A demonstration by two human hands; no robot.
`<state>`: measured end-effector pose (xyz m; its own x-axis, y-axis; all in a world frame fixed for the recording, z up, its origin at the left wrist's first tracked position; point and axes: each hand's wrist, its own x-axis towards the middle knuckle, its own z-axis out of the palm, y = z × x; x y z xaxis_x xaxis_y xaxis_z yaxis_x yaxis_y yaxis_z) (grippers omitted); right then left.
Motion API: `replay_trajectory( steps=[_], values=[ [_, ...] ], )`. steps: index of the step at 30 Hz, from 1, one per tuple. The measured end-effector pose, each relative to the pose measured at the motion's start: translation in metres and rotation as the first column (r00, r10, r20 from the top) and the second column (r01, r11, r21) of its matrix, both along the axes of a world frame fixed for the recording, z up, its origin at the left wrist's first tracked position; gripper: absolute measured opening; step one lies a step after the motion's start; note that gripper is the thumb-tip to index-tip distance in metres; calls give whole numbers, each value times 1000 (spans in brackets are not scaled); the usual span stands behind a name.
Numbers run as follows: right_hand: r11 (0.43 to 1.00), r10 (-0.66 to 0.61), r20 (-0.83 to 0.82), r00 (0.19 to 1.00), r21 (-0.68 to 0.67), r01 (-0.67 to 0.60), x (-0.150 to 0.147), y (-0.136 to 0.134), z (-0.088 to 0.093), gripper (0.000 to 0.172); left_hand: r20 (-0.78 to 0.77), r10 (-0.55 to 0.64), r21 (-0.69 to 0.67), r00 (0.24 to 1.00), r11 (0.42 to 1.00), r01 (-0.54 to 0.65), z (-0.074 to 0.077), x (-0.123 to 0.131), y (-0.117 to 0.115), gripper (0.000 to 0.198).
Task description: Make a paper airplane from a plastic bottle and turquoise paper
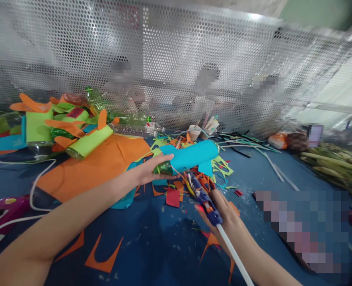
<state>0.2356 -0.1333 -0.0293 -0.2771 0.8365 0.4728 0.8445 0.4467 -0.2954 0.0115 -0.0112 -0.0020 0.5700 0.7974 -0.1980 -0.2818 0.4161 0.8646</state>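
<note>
My left hand (153,169) grips the green end of a plastic bottle (164,168), which lies on its side above the table. Bright blue foam or paper sheet (195,155) wraps most of the bottle. My right hand (225,206) is closed round a dark blue hot glue gun (205,200) with a red light by my thumb. A long white glue stick (235,256) sticks out of its back end. The gun's tip is close under the bottle's lower edge; whether it touches I cannot tell. Cut scraps, such as a red square (173,197), lie beneath.
An orange sheet (104,167) spreads to the left, with wrapped bottles (89,142) heaped behind it. White cable (40,194) runs near a purple device (8,214). Cups of tools (194,132) stand by the perforated metal screen (170,59). Dried leaves (337,167) lie at right.
</note>
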Motion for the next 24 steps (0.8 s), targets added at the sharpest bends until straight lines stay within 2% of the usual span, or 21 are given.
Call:
replay_trajectory(
  steps=[4, 7, 9, 11, 12, 15, 17, 19, 22, 24],
  values=[
    [993, -69, -35, 997, -103, 65, 5, 1, 9, 9, -1, 2, -15, 1000, 1000, -2, -1, 0, 1, 53],
    [998, -51, -20, 998, -42, 50, 13, -2, 12, 11, -15, 9, -7, 1000, 1000, -9, -2, -1, 2, 53],
    [999, -26, 24, 999, -44, 27, 24, -4, 13, 13, -22, 6, 8, 1000, 1000, -6, -2, -2, 3, 52],
    [995, -34, 111, 993, -91, 44, 39, -6, 13, 20, -18, 11, 25, 1000, 1000, -11, -3, -4, 7, 51],
    [994, -67, 158, 985, -70, 79, 48, -7, 11, 21, -17, 21, 29, 1000, 999, -20, -4, -6, 9, 51],
    [992, -98, 251, 963, -55, 115, 78, -7, -2, 25, -30, 92, 25, 995, 995, -92, -8, -10, 17, 52],
    [989, -68, 270, 960, -105, 99, 96, -7, -12, 23, -48, 183, 34, 982, 983, -181, -13, -13, 23, 50],
    [991, -23, 293, 956, -122, 62, 111, -7, -17, 30, -60, 269, 41, 961, 963, -267, -17, -15, 28, 48],
    [993, 73, 341, 937, -110, -37, 114, -3, -7, 39, -66, 330, 38, 942, 944, -328, -23, -18, 33, 49],
    [992, 112, 365, 924, -92, -83, 99, 4, 10, 32, -64, 343, 38, 937, 939, -342, -24, -19, 34, 49]
  ],
)
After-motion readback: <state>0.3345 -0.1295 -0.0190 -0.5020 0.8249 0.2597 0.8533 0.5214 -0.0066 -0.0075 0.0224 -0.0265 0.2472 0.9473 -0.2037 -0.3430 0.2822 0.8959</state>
